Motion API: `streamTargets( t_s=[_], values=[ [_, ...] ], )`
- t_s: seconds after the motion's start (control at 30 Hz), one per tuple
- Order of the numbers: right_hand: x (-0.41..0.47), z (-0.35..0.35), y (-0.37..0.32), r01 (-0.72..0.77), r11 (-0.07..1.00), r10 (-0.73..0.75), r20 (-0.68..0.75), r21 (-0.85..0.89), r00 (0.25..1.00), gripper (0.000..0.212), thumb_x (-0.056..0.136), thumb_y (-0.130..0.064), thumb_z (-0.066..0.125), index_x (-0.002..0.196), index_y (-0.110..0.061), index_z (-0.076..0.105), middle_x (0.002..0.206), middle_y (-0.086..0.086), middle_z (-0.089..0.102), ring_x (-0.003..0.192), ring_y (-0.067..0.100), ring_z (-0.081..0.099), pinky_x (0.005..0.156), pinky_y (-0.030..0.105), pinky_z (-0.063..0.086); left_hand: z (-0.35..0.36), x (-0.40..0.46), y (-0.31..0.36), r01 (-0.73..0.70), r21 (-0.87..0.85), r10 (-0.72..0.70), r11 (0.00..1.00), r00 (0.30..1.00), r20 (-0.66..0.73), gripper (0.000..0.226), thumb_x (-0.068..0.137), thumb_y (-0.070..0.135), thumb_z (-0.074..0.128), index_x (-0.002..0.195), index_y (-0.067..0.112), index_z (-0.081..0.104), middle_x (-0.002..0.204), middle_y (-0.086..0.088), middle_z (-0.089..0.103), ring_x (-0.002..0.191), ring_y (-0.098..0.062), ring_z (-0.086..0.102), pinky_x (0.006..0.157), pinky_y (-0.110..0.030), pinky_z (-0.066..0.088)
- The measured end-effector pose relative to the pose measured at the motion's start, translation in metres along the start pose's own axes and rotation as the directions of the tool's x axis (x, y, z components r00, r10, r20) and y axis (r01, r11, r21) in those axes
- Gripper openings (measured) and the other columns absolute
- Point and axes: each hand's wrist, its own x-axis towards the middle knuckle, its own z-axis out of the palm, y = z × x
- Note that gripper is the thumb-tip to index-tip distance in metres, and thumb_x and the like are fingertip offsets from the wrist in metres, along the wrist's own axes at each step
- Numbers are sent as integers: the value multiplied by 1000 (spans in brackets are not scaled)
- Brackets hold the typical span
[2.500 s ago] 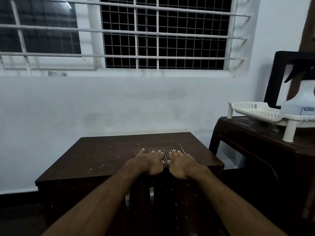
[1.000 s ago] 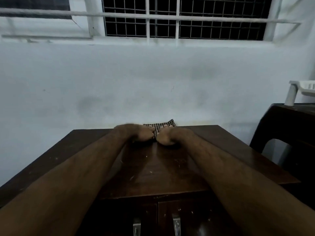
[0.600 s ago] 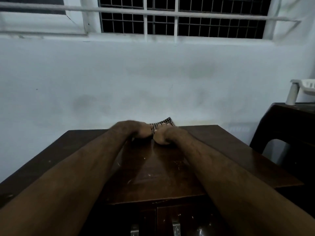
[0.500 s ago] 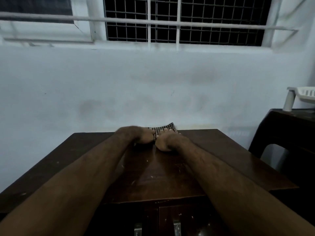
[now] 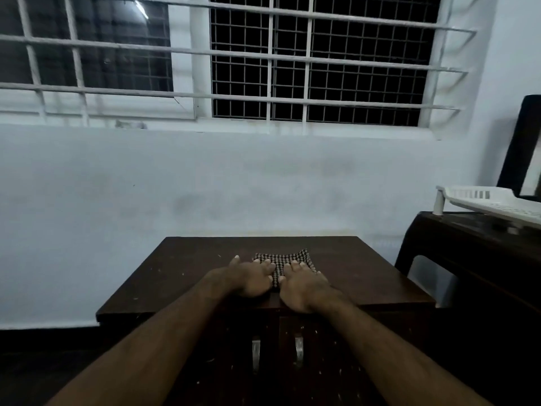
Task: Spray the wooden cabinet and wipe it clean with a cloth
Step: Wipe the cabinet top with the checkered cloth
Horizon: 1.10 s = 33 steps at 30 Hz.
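A dark wooden cabinet [image 5: 187, 271] stands against the white wall, with two metal door handles [image 5: 255, 351] on its front. A black-and-white checked cloth [image 5: 282, 260] lies folded on its top near the front edge. My left hand [image 5: 251, 276] and my right hand [image 5: 304, 284] press flat on the cloth side by side, fingers straight and pointing toward the wall. The cloth's near part is hidden under both hands. No spray bottle shows in this view.
A second dark table [image 5: 480, 244] stands to the right and carries a white plastic tray [image 5: 494, 202] on short legs. A dark frame [image 5: 519, 148] leans behind it. A barred window [image 5: 292, 63] runs along the wall above.
Both hands have pulled the cloth back from the far edge of the cabinet top toward the front edge. The camera has risen and drawn back, bringing the right table's tray into view.
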Motion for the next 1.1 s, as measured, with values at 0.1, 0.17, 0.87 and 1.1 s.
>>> streamTargets(
  t_s=[0.1,0.17,0.87,1.1],
  values=[
    [-37,0,-6,24,999,-24,-8,-22,1000,60,104,-39,20,158,-13,15,167,6,6,154,22,5,122,50,9,9,-27,11,-35,62,36,997,999,-12,58,108,32,23,163,20,9,171,-1,7,158,-20,12,126,-53,-4],
    [-52,3,-6,34,999,-34,-3,-33,999,60,104,-39,19,158,-13,16,167,5,7,154,22,6,122,49,9,10,-42,17,-39,76,41,996,999,-21,59,107,33,23,163,18,9,171,-2,8,158,-20,13,126,-54,-3],
    [-68,3,-27,16,998,-18,-22,-67,1000,60,102,-38,22,157,-15,18,167,5,11,153,23,10,122,52,12,23,-74,4,-65,-82,57,994,994,-93,56,109,32,21,163,19,14,171,2,10,158,-14,9,127,-48,-4],
    [-66,-10,-48,-42,992,40,-16,-117,999,65,98,-43,25,157,-15,22,165,4,17,151,24,19,119,52,21,19,-62,-4,-9,-122,-4,992,995,-103,56,109,33,20,163,20,12,171,2,9,158,-14,10,126,-52,-11]
  ],
)
